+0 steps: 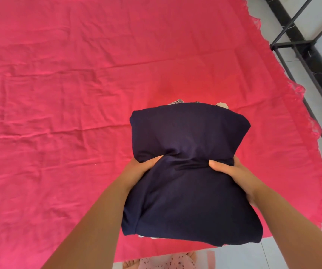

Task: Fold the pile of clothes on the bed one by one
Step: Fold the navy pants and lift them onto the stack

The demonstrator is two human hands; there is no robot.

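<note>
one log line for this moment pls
left grip holds navy garment | right grip holds it | over pink sheet

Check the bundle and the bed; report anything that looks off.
Little stands out. The left hand and right hand squeeze the navy garment at its middle, light patterned fabric pokes out under its far edge, and the pink sheet is creased.

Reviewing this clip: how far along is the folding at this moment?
Done: a folded navy garment tops a stack, with light patterned cloth peeking out beneath its far edge. In hand: the left hand and right hand grip the stack's sides over the near edge of the pink sheet. Left: no unfolded clothes show on the visible sheet, so probably only setting the stack down remains. Anything outside the view cannot be judged.
</note>
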